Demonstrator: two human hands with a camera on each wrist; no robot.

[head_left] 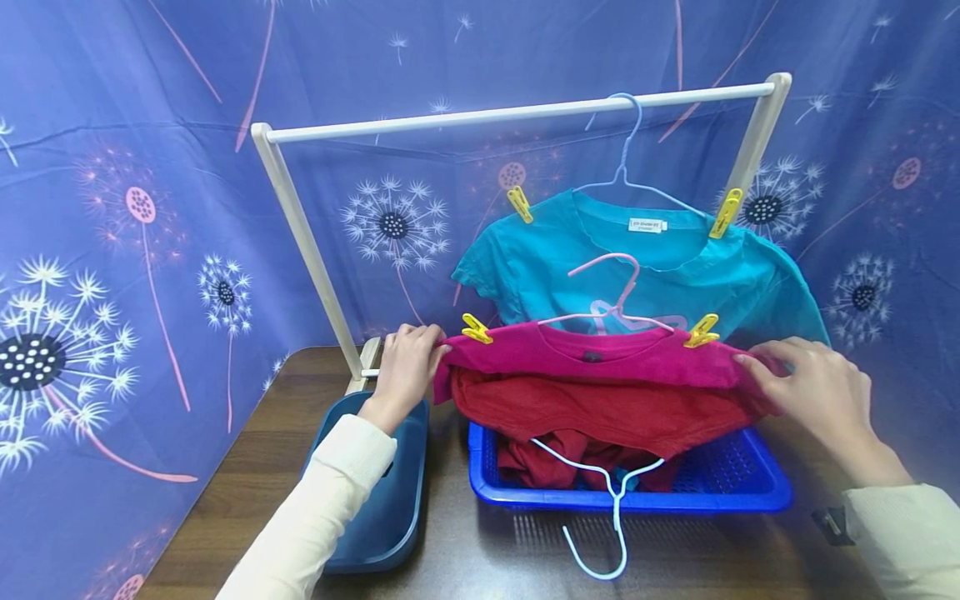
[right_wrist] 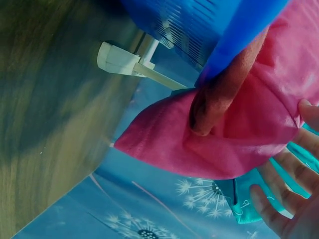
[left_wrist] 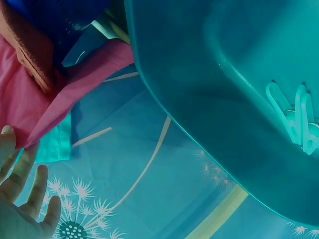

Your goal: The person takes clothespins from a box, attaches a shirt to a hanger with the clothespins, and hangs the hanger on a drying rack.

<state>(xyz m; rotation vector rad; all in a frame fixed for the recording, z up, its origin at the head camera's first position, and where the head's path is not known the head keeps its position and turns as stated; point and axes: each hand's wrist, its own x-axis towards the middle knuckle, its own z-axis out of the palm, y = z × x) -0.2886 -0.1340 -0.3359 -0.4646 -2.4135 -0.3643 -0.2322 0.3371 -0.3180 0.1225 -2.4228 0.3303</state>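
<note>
A magenta shirt (head_left: 637,367) on a pink hanger (head_left: 628,287) is stretched between both hands, with a yellow clothespin (head_left: 477,330) at one shoulder and a second clothespin (head_left: 702,332) at the other. My left hand (head_left: 403,367) pinches its left sleeve, thumb in front and fingers behind. At the opposite sleeve, my right hand (head_left: 821,392) pinches the cloth the same way, as the right wrist view shows. A red garment (head_left: 585,404) lies just below the magenta one, over the blue basket (head_left: 570,498). Out of it sticks a pale blue hanger (head_left: 617,504), hook toward me.
Behind, a turquoise shirt (head_left: 517,258) hangs by a blue hanger (head_left: 636,125) from the rack's white bar (head_left: 450,119), with yellow clothespins at its shoulders. A dark teal bin (head_left: 360,533) stands left of the basket on the wooden table (head_left: 255,467), several clothespins (left_wrist: 306,119) inside.
</note>
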